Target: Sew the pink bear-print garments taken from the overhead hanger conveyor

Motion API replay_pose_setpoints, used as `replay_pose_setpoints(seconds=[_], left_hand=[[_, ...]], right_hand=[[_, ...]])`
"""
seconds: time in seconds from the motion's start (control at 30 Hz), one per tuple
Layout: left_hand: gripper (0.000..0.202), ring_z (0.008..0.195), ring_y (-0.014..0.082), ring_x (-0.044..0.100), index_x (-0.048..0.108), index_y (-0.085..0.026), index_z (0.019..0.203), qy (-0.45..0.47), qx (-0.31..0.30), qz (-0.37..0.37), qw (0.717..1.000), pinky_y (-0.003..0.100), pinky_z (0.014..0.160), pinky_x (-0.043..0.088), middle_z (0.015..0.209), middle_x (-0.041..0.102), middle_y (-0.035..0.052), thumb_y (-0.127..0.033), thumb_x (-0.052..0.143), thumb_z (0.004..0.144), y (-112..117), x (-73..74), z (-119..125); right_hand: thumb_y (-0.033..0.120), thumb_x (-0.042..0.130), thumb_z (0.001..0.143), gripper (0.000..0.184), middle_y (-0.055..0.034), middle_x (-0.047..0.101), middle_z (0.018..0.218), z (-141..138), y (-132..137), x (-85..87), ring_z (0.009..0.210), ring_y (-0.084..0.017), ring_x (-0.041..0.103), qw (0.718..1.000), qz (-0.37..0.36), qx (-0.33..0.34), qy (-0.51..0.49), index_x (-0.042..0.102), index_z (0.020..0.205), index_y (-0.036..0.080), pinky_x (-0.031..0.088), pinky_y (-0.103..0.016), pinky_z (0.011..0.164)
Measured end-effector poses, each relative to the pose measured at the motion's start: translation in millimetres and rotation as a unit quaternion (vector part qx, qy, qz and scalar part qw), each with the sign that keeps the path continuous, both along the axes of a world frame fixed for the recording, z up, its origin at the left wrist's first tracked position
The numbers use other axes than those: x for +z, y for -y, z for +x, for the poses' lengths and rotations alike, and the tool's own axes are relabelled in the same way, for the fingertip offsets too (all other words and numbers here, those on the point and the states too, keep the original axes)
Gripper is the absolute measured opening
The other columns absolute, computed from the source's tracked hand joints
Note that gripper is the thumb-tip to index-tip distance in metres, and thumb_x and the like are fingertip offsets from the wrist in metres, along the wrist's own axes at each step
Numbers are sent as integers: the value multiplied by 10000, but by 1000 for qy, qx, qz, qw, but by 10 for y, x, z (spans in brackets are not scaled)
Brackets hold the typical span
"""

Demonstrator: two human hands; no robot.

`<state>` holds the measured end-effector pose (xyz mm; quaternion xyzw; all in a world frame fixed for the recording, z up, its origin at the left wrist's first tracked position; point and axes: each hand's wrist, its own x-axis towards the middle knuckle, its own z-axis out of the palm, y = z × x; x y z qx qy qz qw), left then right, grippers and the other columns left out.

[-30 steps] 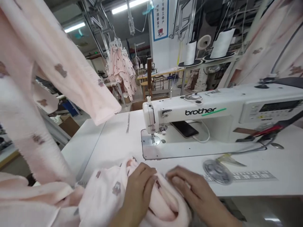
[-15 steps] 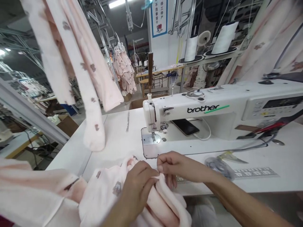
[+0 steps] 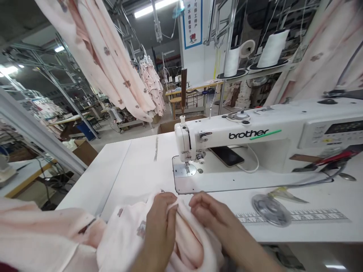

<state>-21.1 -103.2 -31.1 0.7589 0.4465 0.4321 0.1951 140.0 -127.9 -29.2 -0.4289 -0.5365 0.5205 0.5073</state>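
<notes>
A pale pink fabric piece (image 3: pixel 124 234) with small brown prints lies bunched at the near edge of the white sewing table (image 3: pixel 136 166). My left hand (image 3: pixel 160 223) grips a fold of it, fingers curled over the cloth. My right hand (image 3: pixel 211 215) pinches the same fold just to the right, fingertips almost touching the left hand. Both hands sit a short way in front of the white Brother sewing machine (image 3: pixel 255 139), whose needle and presser foot (image 3: pixel 187 166) stand bare above the plate.
A phone (image 3: pixel 227 155) with a cable lies under the machine arm. A round clear disc (image 3: pixel 268 206) and a printed ruler strip (image 3: pixel 312 216) lie right of my hands. Pink garments (image 3: pixel 113 64) hang overhead at left; thread cones (image 3: pixel 273 49) stand behind the machine.
The hanging pink garment has swung up and away to the left. My right hand has come in from the right to pinch the fold beside my left hand.
</notes>
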Motion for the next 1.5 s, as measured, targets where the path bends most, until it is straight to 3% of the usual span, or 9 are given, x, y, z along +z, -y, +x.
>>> replay_pose_setpoints(seconds=[0.13, 0.23, 0.37, 0.57, 0.67, 0.93, 1.07, 1.27, 1.5], left_hand=[[229, 848, 174, 556, 532, -213, 1053, 38, 1, -120, 992, 302, 765, 435, 913, 577, 42, -315, 476, 856, -31, 179, 28], [365, 873, 160, 560, 523, -235, 1172, 45, -100, -277, 955, 263, 763, 437, 957, 547, 37, -379, 532, 836, -112, 411, 1], [192, 983, 164, 533, 631, -209, 920, -6, -158, -251, 955, 248, 837, 400, 1011, 566, 39, -357, 533, 848, -217, 592, -46], [214, 681, 131, 580, 532, -158, 777, 34, -189, -339, 921, 210, 601, 411, 712, 629, 15, -345, 634, 768, -425, 732, 94], [220, 688, 147, 612, 501, -152, 729, 17, -205, -330, 921, 230, 634, 444, 715, 650, 27, -308, 655, 723, -713, 636, 269], [92, 738, 163, 532, 544, -158, 741, -148, -88, -248, 953, 253, 660, 368, 727, 579, 8, -249, 547, 754, -1348, -140, 518], [120, 832, 167, 519, 581, -172, 826, -192, -79, -229, 951, 263, 748, 355, 887, 570, 33, -209, 475, 783, -1397, -126, 545], [126, 607, 143, 495, 557, -169, 626, -229, -38, -262, 937, 244, 561, 299, 596, 542, -12, -241, 524, 724, -1573, -100, 630], [145, 683, 162, 531, 608, -181, 698, -247, -11, -255, 935, 246, 587, 310, 657, 585, 1, -236, 485, 752, -1541, -103, 683]], right_hand=[[402, 460, 896, 218, 12, 569, 748, -49, 45, 72, 712, -171, 516, 998, 28, -14, 55, 544, 850, 206, 384, -243, 620], [354, 427, 921, 231, 8, 601, 793, 15, -43, 91, 750, -164, 545, 993, 100, 2, 63, 576, 837, 198, 386, -237, 662], [303, 450, 910, 189, 18, 617, 798, 93, -135, 103, 743, -150, 556, 987, 133, -16, 86, 595, 844, 201, 379, -222, 658], [349, 545, 829, 170, 30, 578, 690, 155, -233, 166, 657, -160, 516, 988, 60, -87, 113, 569, 739, 207, 353, -224, 570], [329, 543, 836, 178, 32, 589, 692, 230, -428, 109, 672, -161, 531, 970, 63, -135, 191, 559, 709, 205, 349, -224, 579], [160, 562, 840, 136, -4, 580, 653, 326, -1096, -310, 691, -192, 542, 899, -45, -158, 407, 553, 705, 177, 268, -240, 556], [186, 576, 837, 133, -9, 585, 651, 360, -1217, -307, 709, -202, 558, 884, -84, -136, 440, 572, 704, 181, 282, -244, 561], [243, 567, 841, 101, -31, 638, 822, 429, -1334, -345, 801, -207, 574, 875, -110, -145, 449, 622, 776, 189, 347, -236, 604], [245, 554, 863, 106, -37, 642, 883, 444, -1318, -371, 819, -203, 575, 872, -102, -160, 452, 642, 846, 188, 363, -231, 616]])
